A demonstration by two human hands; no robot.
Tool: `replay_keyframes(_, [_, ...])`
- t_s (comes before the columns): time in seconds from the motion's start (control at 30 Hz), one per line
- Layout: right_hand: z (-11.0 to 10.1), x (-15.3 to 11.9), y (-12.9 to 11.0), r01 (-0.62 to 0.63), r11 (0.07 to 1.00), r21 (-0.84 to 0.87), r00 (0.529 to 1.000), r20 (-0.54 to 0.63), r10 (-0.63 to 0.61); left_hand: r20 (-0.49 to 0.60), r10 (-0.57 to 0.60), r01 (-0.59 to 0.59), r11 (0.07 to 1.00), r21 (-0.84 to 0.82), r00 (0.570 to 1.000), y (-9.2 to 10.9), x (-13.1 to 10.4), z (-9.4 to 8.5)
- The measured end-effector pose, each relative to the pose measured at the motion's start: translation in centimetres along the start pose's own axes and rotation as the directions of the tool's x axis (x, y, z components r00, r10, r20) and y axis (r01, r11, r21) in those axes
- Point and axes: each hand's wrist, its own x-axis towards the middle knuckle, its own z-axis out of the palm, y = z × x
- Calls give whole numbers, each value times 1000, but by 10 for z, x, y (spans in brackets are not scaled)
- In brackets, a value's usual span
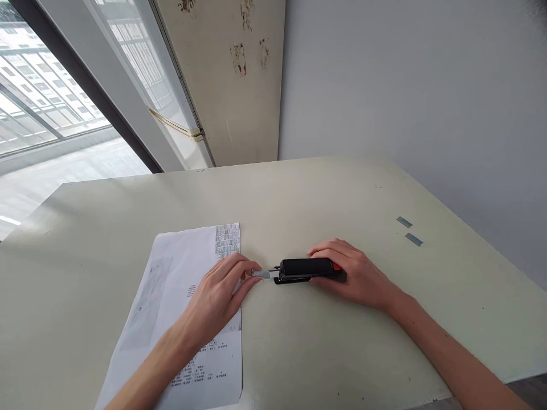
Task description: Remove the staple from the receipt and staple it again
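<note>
A black stapler [304, 266] with a red part at its rear lies on its length across the middle of the table. My right hand [348, 270] is wrapped round its rear end. From the stapler's left end a silver metal staple tray [269, 274] sticks out. The thumb and fingers of my left hand [226, 282] pinch the outer end of this tray. Under my left hand and forearm lies a printed sheet of paper [171, 273], partly covered by them.
Two short grey staple strips [404, 222] lie apart on the right side of the pale table [316, 199]. Behind the table are a grey wall [384, 85], a stained cream panel [239, 102] and a window with railings [38, 85] at left.
</note>
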Motion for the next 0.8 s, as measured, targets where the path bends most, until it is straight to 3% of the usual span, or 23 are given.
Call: replay_keyframes(0.8, [0, 0, 0, 7, 1000, 0, 1000, 7, -7, -20, 57, -56, 996, 66, 998, -2, -1, 5])
